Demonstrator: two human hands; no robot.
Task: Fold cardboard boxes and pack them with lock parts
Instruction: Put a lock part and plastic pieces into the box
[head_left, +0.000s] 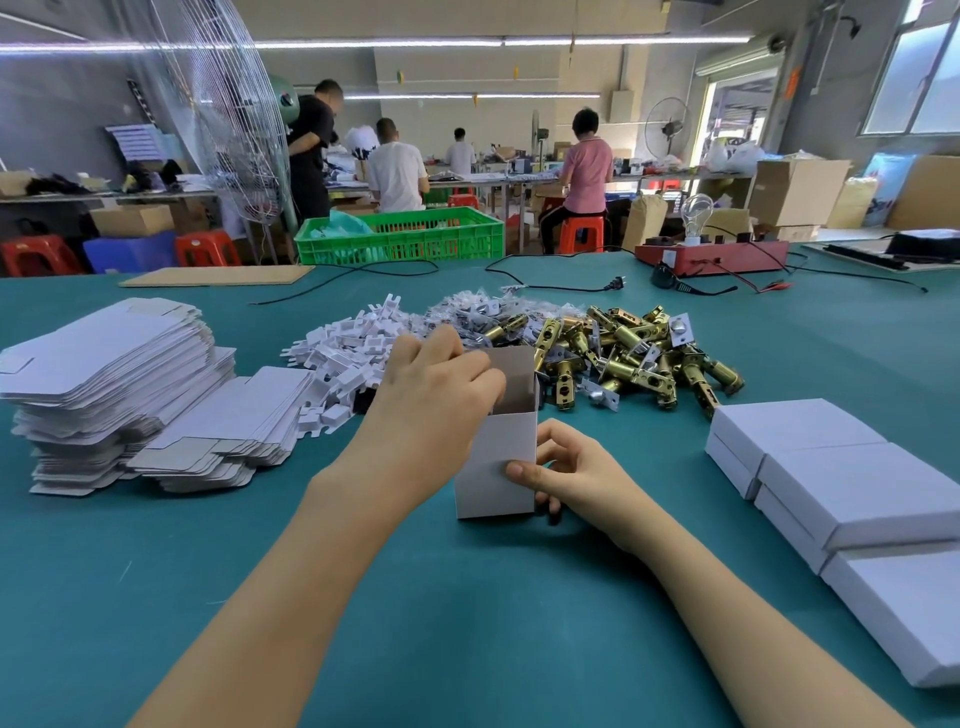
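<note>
Two hands work on one small white box (496, 457) that stands upright on the green table (467, 597), its mouth open toward the top. The right hand (566, 470) steadies it from the side — the thumb lies flat across the near face close to the right edge, and the other fingers curl round the right-hand wall, so the box sits pinched between thumb and fingers. The left hand (441, 384) hangs over the open mouth with its fingers bunched and curled downward against the left rim; whether they pinch a part or only press a flap I cannot tell, since the knuckles hide the fingertips.

To my eye the step is loading or tucking at the mouth of the box. To do it well, keep the right-hand grip low and light so the thin walls stay square and do not bow inward, and keep the base flat on the table while the left hand pushes straight down rather than sideways — a sideways push would likely tip the box toward the right hand.

Supplies lie near: brass latches (639, 358) just behind the box, white plastic pieces (353, 343) behind the left hand, flat box blanks (119, 384) stacked to the left, and closed boxes (841, 483) to the right.
</note>
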